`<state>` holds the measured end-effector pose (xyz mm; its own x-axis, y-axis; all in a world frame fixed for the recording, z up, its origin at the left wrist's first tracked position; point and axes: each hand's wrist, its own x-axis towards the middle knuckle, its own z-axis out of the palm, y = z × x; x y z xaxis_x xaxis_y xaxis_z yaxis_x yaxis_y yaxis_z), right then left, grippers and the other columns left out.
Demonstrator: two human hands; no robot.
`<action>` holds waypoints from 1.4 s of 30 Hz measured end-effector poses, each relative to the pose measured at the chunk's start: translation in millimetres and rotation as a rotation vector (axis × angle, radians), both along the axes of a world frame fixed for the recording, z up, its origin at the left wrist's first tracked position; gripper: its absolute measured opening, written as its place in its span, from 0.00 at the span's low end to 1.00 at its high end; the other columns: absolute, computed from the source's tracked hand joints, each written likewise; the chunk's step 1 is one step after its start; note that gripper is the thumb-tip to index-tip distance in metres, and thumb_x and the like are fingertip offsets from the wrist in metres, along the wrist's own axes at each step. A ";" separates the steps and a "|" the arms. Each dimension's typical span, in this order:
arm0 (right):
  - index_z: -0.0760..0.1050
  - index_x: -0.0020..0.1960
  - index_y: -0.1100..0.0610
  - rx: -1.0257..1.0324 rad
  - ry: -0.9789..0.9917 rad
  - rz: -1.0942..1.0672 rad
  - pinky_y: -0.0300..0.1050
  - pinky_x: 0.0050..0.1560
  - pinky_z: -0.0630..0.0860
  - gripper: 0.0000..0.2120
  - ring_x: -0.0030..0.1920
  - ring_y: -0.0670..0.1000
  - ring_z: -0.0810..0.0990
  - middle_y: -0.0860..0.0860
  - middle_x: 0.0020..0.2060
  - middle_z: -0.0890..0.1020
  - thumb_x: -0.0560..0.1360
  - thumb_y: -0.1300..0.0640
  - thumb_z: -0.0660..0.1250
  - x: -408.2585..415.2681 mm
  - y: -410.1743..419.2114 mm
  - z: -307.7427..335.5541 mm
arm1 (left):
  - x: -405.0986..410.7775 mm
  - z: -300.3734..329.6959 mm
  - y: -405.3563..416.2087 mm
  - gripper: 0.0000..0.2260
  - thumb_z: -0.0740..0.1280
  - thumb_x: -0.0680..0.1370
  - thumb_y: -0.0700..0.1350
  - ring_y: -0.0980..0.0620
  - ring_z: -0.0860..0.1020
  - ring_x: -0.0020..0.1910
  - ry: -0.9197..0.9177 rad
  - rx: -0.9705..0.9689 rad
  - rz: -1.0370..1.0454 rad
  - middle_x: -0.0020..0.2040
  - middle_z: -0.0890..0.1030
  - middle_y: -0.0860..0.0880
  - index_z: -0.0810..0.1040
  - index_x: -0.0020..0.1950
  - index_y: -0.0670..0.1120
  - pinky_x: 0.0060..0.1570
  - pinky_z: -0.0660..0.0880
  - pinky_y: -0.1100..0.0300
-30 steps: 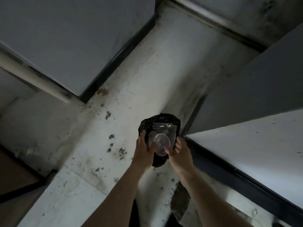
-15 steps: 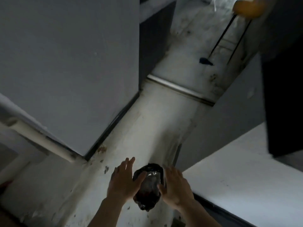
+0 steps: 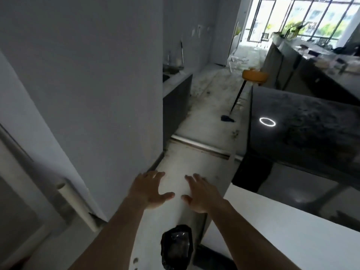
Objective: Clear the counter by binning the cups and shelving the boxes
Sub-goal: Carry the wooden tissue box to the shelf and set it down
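A small bin lined with a black bag (image 3: 176, 247) stands on the floor at the bottom of the view, with clear plastic cups showing inside it. My left hand (image 3: 150, 190) and my right hand (image 3: 200, 193) hover above and beyond the bin, palms down, fingers spread, holding nothing. Both are well apart from the bin. A white counter top (image 3: 272, 230) lies to the right of my right arm. No boxes can be made out near my hands.
A grey wall (image 3: 87, 94) and a white pipe (image 3: 78, 203) stand at the left. A black glossy counter (image 3: 303, 129) is at the right. Further down the dirty floor (image 3: 204, 121) are an orange stool (image 3: 254, 76), a dark cabinet (image 3: 175, 102) and bright windows (image 3: 303, 18).
Both hands let go of the clear cup, which dropped into the bin, then lifted and spread. The view tilted up from the bin to the corridor ahead.
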<state>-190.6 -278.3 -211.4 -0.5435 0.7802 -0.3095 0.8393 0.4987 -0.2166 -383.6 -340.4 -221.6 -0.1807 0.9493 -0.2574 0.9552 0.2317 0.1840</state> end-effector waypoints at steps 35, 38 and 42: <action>0.66 0.78 0.52 0.552 0.188 -0.515 0.60 0.71 0.72 0.29 0.75 0.63 0.71 0.57 0.74 0.71 0.80 0.46 0.68 354.4 35.6 282.6 | 287.4 254.6 129.5 0.37 0.62 0.73 0.72 0.45 0.73 0.70 -0.168 0.509 -0.267 0.73 0.74 0.48 0.66 0.76 0.52 0.66 0.73 0.48; 0.67 0.76 0.54 0.631 0.195 -0.625 0.59 0.67 0.73 0.28 0.72 0.64 0.73 0.58 0.71 0.73 0.79 0.48 0.68 426.7 31.9 282.6 | 365.7 257.5 140.6 0.38 0.63 0.73 0.71 0.44 0.70 0.73 -0.220 0.621 -0.302 0.75 0.72 0.47 0.66 0.77 0.51 0.69 0.70 0.47; 0.66 0.77 0.53 0.637 0.223 -0.777 0.60 0.70 0.73 0.27 0.73 0.62 0.71 0.56 0.73 0.71 0.80 0.49 0.67 514.8 30.7 272.3 | 460.2 251.4 153.7 0.39 0.61 0.74 0.71 0.44 0.66 0.76 -0.271 0.659 -0.319 0.77 0.68 0.46 0.62 0.79 0.51 0.72 0.67 0.45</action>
<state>324.1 -247.6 60.9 0.1871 0.9249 0.3309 0.9522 -0.0880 -0.2925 76.6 -186.7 29.8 0.1154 0.9172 0.3813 0.8595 -0.2847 0.4246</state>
